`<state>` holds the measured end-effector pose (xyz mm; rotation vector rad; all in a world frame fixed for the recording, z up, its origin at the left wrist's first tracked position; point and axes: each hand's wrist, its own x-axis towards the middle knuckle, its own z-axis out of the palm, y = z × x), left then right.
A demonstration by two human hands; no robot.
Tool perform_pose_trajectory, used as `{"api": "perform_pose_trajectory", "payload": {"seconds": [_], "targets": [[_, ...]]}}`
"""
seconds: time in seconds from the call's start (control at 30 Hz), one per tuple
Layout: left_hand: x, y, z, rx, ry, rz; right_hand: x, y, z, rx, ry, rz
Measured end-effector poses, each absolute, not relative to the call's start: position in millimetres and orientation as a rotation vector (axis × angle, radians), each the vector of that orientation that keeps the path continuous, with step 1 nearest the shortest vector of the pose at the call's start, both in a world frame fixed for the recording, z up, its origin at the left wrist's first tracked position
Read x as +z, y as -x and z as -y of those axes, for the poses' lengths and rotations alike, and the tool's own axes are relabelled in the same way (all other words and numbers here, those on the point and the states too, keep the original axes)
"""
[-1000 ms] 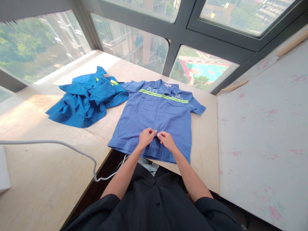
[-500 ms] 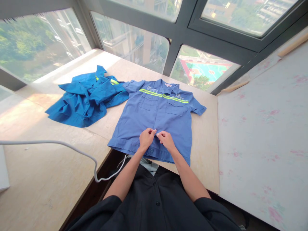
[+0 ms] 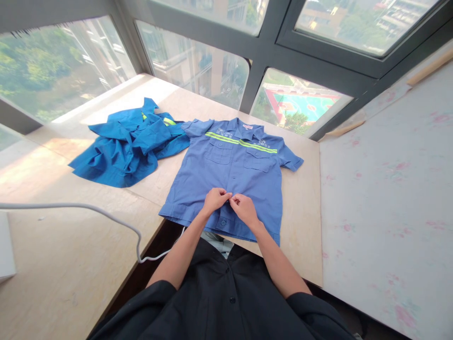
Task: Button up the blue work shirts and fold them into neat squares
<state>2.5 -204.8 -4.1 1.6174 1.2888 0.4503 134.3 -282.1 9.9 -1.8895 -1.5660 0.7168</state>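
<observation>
Two hands meet at the front placket of a blue work shirt (image 3: 230, 174) that lies flat, collar away from the person, on the wooden counter (image 3: 88, 264). Left hand (image 3: 214, 200) and right hand (image 3: 243, 208) nearly touch, their fingers (image 3: 223, 193) pinched together on the fabric low on the shirt's centre line, above the hem. Left of the shirt lies a crumpled darker blue garment (image 3: 123, 146), and a white cable (image 3: 106, 217) crosses the near counter.

Bare tabletop (image 3: 300, 208) right of shirt (image 3: 198, 189) — crumpled pile (image 3: 123, 146), cable (image 3: 106, 215) crowd left.
</observation>
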Motion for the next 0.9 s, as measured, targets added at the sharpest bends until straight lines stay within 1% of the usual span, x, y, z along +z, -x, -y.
{"api": "perform_pose_trajectory", "payload": {"seconds": [0.2,0.4,0.57,0.77,0.9], "targets": [[-13.7,-2.4,208.5,0.544,-1.514,-1.275,18.1,-124.7,280.4,0.551,2.069,1.604],[-19.3,-1.5,211.6,0.616,-1.381,-1.224,15.0,-118.1,284.6,0.447,2.019,1.567],[-14.2,1.3,210.0,0.625,-1.298,-1.162,7.1,-117.6,286.5,0.516,1.884,1.493],[-11.2,3.8,209.1,0.621,-1.249,-1.131,6.7,-120.8,286.0,0.561,1.876,1.513],[-13.0,4.1,208.5,0.616,-1.248,-1.126,9.7,-122.3,286.8,0.523,1.915,1.594]]}}
